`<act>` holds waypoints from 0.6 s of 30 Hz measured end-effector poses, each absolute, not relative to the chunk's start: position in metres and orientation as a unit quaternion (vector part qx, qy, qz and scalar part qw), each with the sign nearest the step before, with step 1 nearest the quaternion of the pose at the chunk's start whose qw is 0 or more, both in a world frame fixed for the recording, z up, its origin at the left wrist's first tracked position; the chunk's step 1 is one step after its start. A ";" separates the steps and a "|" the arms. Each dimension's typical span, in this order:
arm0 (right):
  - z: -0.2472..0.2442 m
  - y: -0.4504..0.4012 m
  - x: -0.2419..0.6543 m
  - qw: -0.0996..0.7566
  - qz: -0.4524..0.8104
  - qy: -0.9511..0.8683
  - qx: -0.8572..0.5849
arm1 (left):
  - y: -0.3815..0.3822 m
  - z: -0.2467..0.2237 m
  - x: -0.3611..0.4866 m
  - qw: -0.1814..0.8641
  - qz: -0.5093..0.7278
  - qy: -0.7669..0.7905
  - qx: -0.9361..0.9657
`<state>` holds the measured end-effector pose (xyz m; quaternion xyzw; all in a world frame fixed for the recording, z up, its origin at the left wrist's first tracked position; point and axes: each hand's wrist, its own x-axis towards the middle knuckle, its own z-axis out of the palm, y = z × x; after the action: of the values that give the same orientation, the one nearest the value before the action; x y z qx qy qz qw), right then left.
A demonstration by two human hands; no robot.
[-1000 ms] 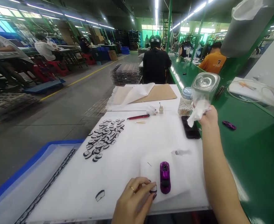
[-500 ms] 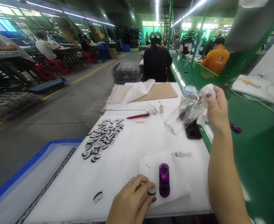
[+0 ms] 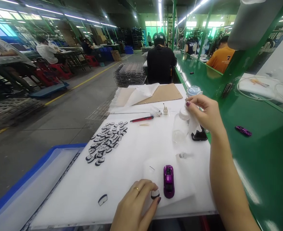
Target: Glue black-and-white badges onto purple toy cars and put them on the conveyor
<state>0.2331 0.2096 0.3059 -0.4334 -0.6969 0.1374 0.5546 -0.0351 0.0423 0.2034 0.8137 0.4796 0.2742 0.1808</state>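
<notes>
My left hand (image 3: 137,205) rests low on the white table, closed around a small dark-edged clear piece (image 3: 155,193) between thumb and fingers. Just right of it lies a purple toy car (image 3: 169,182) on a thin white sheet. My right hand (image 3: 201,110) is closed at the white top of a clear bottle (image 3: 180,126), which stands upright; a white tissue (image 3: 194,124) hangs under the same fingers. Another loose clear piece (image 3: 102,200) lies left of my left hand. Many similar pieces (image 3: 107,141) are spread at the table's left side.
Behind the bottle is a lidded jar (image 3: 193,91). A black phone (image 3: 199,135), a red pen (image 3: 141,119), a small vial (image 3: 165,110) and cardboard (image 3: 160,94) lie on the table. Another purple car (image 3: 243,131) sits on the green surface. A person in black (image 3: 159,64) sits ahead.
My right hand has moved left and slightly down, and the bottle has gone from tilted to upright. My left hand still holds the small piece beside the car.
</notes>
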 end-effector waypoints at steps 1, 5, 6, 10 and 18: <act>0.310 0.205 0.236 0.573 0.130 -0.677 -0.444 | 0.042 0.204 -0.036 0.183 0.274 0.476 0.815; 0.326 0.182 0.257 0.595 0.092 -0.602 -0.525 | 0.042 0.206 -0.038 0.192 0.262 0.472 0.819; 0.329 0.176 0.263 0.592 0.085 -0.586 -0.546 | 0.042 0.206 -0.038 0.192 0.265 0.473 0.818; 0.335 0.159 0.286 0.634 0.046 -0.494 -0.593 | 0.042 0.207 -0.037 0.177 0.293 0.472 0.813; 0.333 0.149 0.314 0.541 0.013 -0.374 -0.754 | 0.045 0.216 -0.039 0.156 0.277 0.461 0.829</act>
<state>0.3145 0.1489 0.3328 -0.7536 -0.3736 0.0127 0.5407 -0.0389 0.0450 0.2163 0.8286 0.4606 0.2771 0.1563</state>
